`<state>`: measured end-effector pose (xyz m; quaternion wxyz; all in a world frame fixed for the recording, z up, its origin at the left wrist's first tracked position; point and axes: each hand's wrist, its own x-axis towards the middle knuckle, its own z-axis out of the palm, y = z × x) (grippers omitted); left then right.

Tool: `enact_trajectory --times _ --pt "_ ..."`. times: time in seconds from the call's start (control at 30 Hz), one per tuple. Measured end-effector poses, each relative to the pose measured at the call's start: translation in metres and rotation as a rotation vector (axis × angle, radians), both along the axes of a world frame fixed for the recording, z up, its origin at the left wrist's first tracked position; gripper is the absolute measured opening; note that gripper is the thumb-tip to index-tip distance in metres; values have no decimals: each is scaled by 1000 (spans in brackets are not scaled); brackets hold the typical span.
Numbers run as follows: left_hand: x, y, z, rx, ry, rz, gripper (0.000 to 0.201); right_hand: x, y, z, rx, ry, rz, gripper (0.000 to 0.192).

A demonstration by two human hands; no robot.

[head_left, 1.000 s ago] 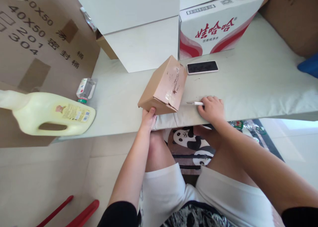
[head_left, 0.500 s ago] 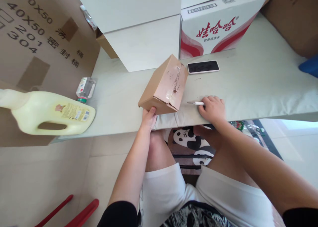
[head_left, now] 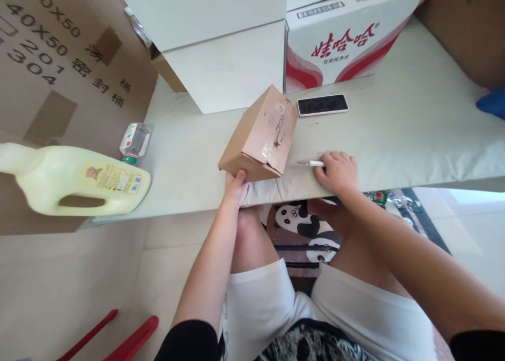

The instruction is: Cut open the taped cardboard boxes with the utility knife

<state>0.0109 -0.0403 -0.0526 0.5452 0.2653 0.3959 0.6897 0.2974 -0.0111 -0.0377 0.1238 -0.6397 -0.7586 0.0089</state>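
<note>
A small brown cardboard box [head_left: 258,134] with clear tape over its seam stands tilted on the pale table [head_left: 394,134] near its front edge. My left hand [head_left: 235,186] grips the box's near bottom corner. To the right of the box, my right hand [head_left: 337,172] rests on the table, closed on a small white-handled knife [head_left: 311,163] whose blade points left at the box, a short gap away.
A black phone [head_left: 322,104] lies behind the box. White boxes [head_left: 224,61] and a red-and-white printed carton [head_left: 347,40] stand at the back. A yellow jug [head_left: 79,179] and a small bottle [head_left: 134,140] lie at the left beside a large brown carton [head_left: 59,66].
</note>
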Motion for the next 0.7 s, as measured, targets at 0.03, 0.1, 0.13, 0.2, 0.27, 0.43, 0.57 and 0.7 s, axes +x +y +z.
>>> enact_trajectory --times 0.03,0.1,0.13,0.2,0.27,0.43,0.57,0.7 --pt "0 0 0 0 -6 1 72 0 0 0 -4 -2 -1 22" --pt "0 0 -1 -4 -9 3 71 0 0 1 -14 -5 0 23" --pt "0 0 -1 -6 -4 3 71 0 0 1 -17 -5 -1 23" --pt "-1 0 -2 -10 9 2 71 0 0 1 -21 -2 -1 23" --pt "-1 -1 -2 -16 14 1 72 0 0 1 -21 3 -4 23" --pt "0 -1 3 -26 14 -9 71 0 0 0 -17 23 2 24" --pt "0 -2 6 -24 26 -10 73 1 0 0 -15 32 3 23" --pt "-3 -2 5 -39 23 -33 76 0 0 2 -19 30 0 22"
